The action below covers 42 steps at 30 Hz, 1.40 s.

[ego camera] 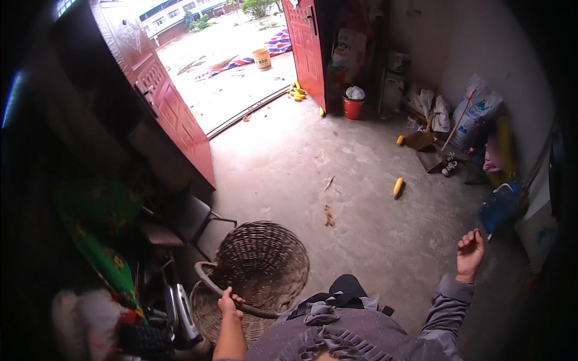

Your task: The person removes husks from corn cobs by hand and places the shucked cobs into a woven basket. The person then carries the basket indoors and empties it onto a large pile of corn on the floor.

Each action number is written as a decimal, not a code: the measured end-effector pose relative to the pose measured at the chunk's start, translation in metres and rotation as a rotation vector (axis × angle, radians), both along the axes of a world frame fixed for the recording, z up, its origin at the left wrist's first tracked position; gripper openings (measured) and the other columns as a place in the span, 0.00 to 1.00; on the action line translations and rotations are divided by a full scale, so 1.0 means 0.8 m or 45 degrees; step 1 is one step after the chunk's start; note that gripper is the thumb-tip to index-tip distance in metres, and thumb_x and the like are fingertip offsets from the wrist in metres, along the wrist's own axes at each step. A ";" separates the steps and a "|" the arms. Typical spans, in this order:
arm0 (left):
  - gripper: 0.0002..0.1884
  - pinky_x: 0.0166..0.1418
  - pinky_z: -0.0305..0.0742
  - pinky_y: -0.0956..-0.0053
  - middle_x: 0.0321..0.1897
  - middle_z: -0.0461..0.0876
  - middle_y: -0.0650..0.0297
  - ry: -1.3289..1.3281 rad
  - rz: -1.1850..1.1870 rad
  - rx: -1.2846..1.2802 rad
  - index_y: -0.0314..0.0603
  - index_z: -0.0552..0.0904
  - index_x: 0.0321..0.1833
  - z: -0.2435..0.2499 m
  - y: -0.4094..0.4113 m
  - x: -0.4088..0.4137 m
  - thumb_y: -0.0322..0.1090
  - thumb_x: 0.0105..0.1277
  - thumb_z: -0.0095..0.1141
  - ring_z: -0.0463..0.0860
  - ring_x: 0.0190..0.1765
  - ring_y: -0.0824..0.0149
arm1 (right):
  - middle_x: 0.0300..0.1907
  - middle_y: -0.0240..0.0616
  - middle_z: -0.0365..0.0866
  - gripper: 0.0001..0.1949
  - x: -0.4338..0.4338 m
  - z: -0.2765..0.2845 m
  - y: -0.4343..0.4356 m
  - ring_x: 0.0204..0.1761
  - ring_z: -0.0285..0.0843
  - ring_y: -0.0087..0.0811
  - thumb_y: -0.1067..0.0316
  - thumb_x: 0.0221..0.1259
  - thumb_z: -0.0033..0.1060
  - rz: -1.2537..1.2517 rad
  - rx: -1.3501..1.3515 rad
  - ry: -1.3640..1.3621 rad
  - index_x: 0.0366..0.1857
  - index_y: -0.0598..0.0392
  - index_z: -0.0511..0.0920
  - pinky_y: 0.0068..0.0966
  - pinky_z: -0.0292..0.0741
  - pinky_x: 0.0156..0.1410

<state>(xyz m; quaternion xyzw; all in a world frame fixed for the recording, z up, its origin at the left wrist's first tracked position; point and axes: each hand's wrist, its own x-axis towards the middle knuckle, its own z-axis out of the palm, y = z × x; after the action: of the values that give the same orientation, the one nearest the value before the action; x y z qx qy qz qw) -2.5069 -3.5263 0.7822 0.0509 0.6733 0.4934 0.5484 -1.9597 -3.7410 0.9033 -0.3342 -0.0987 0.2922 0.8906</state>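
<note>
My left hand (229, 303) grips the curved wooden handle (210, 280) of a large woven wicker basket (266, 239). The basket is at my left side, its hollow interior visible from above; its lower part is partly hidden by my forearm and clothing. My right hand (469, 255) is raised out to the right, fingers curled loosely with nothing visible in them. Beyond it lies a dark blue object (499, 207), too blurred to name. On the concrete floor (289, 180) ahead lies one yellow corn cob (398, 187).
Red double doors (180, 122) stand open to a bright yard with a bucket (262, 59). Several corn cobs (297, 92) lie by the threshold. A red bin (353, 106), a dustpan (431, 158) and white sacks (474, 117) line the right. A chair (187, 216) stands left.
</note>
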 end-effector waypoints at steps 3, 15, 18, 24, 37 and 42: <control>0.11 0.16 0.60 0.73 0.09 0.61 0.69 -0.089 -0.063 -0.108 0.46 0.64 0.23 -0.003 0.075 0.034 0.35 0.53 0.53 0.61 0.11 0.71 | 0.21 0.27 0.64 0.03 0.045 -0.034 0.075 0.23 0.62 0.21 0.66 0.57 0.46 -0.159 -0.088 0.133 0.30 0.51 0.70 0.19 0.65 0.28; 0.13 0.20 0.63 0.74 0.08 0.59 0.71 0.009 -0.204 0.250 0.49 0.64 0.17 0.083 0.463 0.172 0.38 0.53 0.53 0.61 0.12 0.74 | 0.20 0.26 0.67 0.02 0.140 -0.021 0.648 0.22 0.64 0.21 0.66 0.56 0.46 0.388 0.027 0.167 0.29 0.48 0.71 0.20 0.65 0.27; 0.14 0.20 0.62 0.74 0.09 0.59 0.72 0.031 -0.174 0.304 0.49 0.63 0.17 0.106 0.567 0.203 0.38 0.54 0.53 0.61 0.12 0.75 | 0.20 0.26 0.66 0.02 0.123 -0.030 0.779 0.22 0.63 0.20 0.67 0.56 0.46 0.519 0.042 0.185 0.29 0.48 0.71 0.20 0.64 0.27; 0.11 0.19 0.64 0.74 0.11 0.60 0.70 -0.198 -0.261 0.432 0.48 0.62 0.23 0.079 0.836 0.241 0.34 0.55 0.51 0.62 0.13 0.74 | 0.19 0.26 0.64 0.02 0.130 -0.048 0.983 0.21 0.62 0.22 0.65 0.55 0.47 0.501 -0.038 0.147 0.28 0.47 0.70 0.19 0.62 0.25; 0.11 0.16 0.58 0.77 0.10 0.58 0.71 -0.095 -0.280 0.158 0.49 0.62 0.24 0.044 1.203 0.315 0.33 0.53 0.52 0.59 0.12 0.75 | 0.20 0.25 0.63 0.02 0.313 -0.083 1.259 0.22 0.59 0.19 0.66 0.56 0.46 -0.127 -0.283 0.191 0.28 0.49 0.69 0.18 0.62 0.27; 0.10 0.17 0.61 0.75 0.11 0.58 0.72 0.044 -0.096 0.203 0.48 0.63 0.24 0.058 1.352 0.341 0.34 0.52 0.52 0.60 0.12 0.75 | 0.21 0.26 0.64 0.02 0.351 -0.103 1.512 0.22 0.59 0.19 0.67 0.55 0.47 0.166 -0.169 0.159 0.29 0.51 0.69 0.18 0.62 0.27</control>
<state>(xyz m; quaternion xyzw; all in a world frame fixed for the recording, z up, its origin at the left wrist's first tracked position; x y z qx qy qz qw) -2.2344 -2.4447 0.8286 0.1282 0.6388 0.5233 0.5492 -1.6788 -2.5314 0.8210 -0.3665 -0.0449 0.3757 0.8500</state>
